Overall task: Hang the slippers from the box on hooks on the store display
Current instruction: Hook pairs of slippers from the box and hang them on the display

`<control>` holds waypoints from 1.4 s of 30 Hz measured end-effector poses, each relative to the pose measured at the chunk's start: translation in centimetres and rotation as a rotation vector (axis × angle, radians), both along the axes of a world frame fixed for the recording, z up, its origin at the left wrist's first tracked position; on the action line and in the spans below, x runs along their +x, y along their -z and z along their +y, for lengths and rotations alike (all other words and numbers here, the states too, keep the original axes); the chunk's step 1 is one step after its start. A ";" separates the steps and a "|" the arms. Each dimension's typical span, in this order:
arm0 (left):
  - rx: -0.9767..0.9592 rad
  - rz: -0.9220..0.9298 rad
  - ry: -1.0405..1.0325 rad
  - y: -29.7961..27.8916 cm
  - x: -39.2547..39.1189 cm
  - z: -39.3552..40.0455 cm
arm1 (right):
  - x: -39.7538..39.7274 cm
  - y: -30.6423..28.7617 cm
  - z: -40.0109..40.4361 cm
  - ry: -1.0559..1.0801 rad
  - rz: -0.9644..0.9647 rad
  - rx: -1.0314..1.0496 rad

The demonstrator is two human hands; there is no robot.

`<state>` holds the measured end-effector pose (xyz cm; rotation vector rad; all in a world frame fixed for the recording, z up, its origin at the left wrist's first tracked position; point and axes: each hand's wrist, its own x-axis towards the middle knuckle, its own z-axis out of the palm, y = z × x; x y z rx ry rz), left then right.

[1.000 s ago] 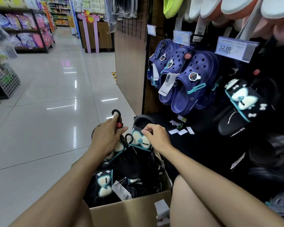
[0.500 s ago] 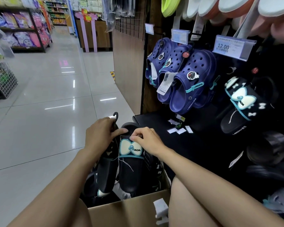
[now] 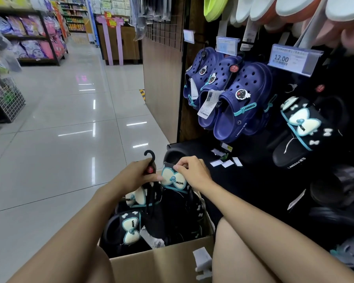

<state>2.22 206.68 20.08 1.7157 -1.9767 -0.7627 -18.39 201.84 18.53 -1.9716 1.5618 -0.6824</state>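
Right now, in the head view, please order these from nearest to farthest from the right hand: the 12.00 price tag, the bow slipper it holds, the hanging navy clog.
1. Bow slipper: pinched in the right hand, over the box.
2. Navy clog: hanging up and to the right.
3. 12.00 price tag: highest, far right.

The box (image 3: pixel 161 260) sits at lower centre, slippers (image 3: pixel 131 227) inside it. Clogs (image 3: pixel 239 103) hang at upper right on the display (image 3: pixel 253 180), right of the box. Shelves (image 3: pixel 29 37) stand at upper left.
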 end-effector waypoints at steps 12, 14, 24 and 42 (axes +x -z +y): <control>-0.061 -0.239 -0.053 0.6 -0.8 -0.3 | -0.1 0.4 -0.8 0.126 -0.047 -0.106; -0.078 -0.241 -0.080 0.6 -1.1 -0.2 | 0.0 0.0 -0.4 0.060 -0.047 -0.147; -0.210 -0.184 -0.234 0.7 -1.5 -0.1 | 1.0 -0.5 0.7 -0.103 0.011 -0.228; -0.300 -0.251 -0.270 0.2 -2.3 0.5 | 1.5 -1.2 0.9 -0.192 0.268 -0.349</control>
